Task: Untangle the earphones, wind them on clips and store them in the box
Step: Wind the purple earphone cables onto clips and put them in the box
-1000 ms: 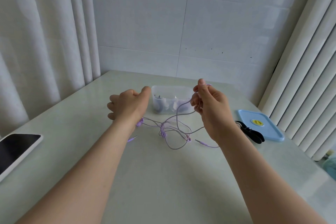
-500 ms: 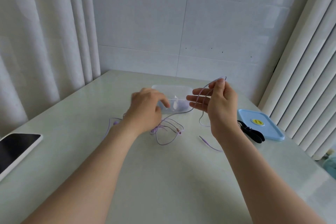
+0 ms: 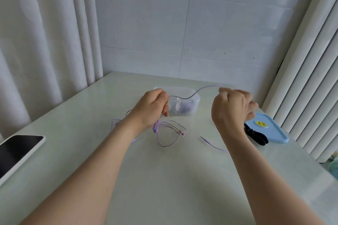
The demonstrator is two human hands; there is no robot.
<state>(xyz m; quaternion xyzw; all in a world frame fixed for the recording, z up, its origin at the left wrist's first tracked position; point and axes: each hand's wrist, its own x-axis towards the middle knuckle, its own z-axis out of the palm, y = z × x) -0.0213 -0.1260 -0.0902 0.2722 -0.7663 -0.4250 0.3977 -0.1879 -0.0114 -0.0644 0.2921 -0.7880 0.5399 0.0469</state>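
Purple earphones (image 3: 169, 130) lie in a loose tangle on the pale table, with a jack plug (image 3: 204, 139) trailing to the right. One stretch of their cable (image 3: 193, 94) spans the air between my two hands. My left hand (image 3: 152, 109) pinches that cable above the tangle. My right hand (image 3: 232, 109) is raised with fingers curled, pinching the cable's other end. Behind the hands stands a clear plastic box (image 3: 194, 105) with some earphones inside. Black clips (image 3: 256, 134) lie beside my right wrist.
The box's blue lid (image 3: 270, 129) lies flat at the right, near the vertical blinds. A phone (image 3: 17, 150) with a dark screen rests at the table's left edge. Curtains hang on the left, and a tiled wall closes the back.
My hands have drawn apart, the right one moving right and closing into a fist, and a length of cable is now pulled out between them. The tangle has shifted slightly.
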